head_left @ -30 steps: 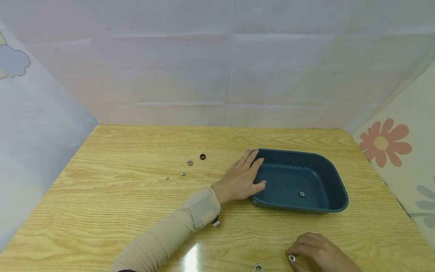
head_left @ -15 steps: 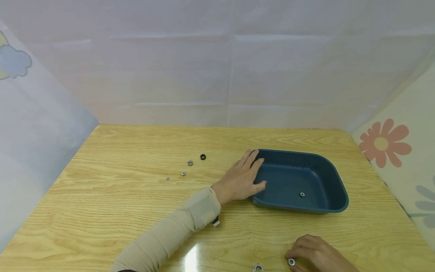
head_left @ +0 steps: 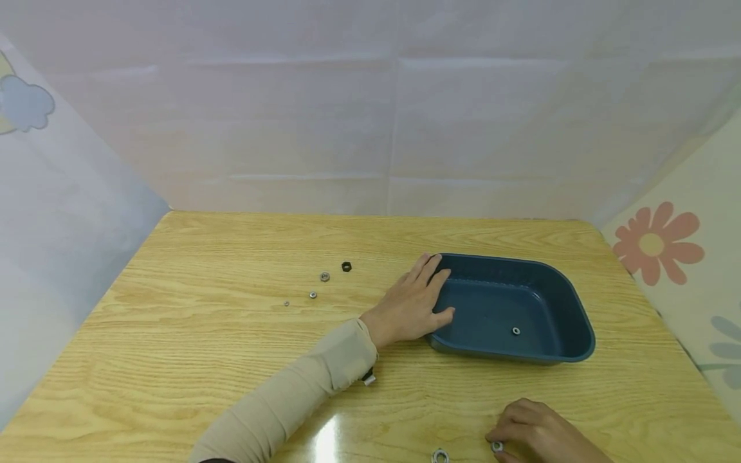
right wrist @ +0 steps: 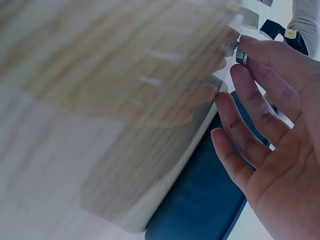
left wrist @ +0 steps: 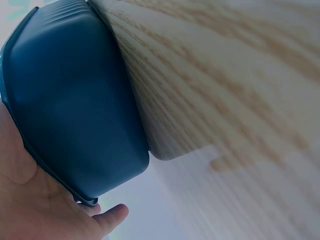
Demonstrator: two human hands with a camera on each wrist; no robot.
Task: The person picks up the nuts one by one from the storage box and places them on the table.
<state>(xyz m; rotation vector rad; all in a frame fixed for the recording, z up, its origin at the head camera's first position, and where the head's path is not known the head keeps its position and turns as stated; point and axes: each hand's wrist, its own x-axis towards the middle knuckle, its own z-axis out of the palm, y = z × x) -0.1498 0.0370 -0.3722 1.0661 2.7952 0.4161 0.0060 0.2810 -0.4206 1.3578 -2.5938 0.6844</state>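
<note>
My left hand [head_left: 408,305] rests over the left rim of a dark blue rectangular tray [head_left: 489,357], fingers spread and tips reaching just inside. In the left wrist view its palm [left wrist: 30,200] lies along the rim of the tray [left wrist: 80,100]. Down at the front right, my right hand [head_left: 538,427] pinches a small metal nut [head_left: 496,446] close over the table. The right wrist view shows that nut [right wrist: 241,56] between thumb and index finger, the other fingers loosely extended. Another nut [head_left: 516,331] lies inside the tray. A larger nut [head_left: 440,456] lies left of my right hand.
Several loose nuts lie left of the tray: a black nut [head_left: 346,266], a silver nut [head_left: 325,277] and smaller ones nearer. The wooden table [head_left: 202,360] ends at a white cloth backdrop [head_left: 347,128], with printed cloths on both sides.
My right hand has dropped slightly with the nut, lower in the head view than a second ago. My left hand and the tray stay in place.
</note>
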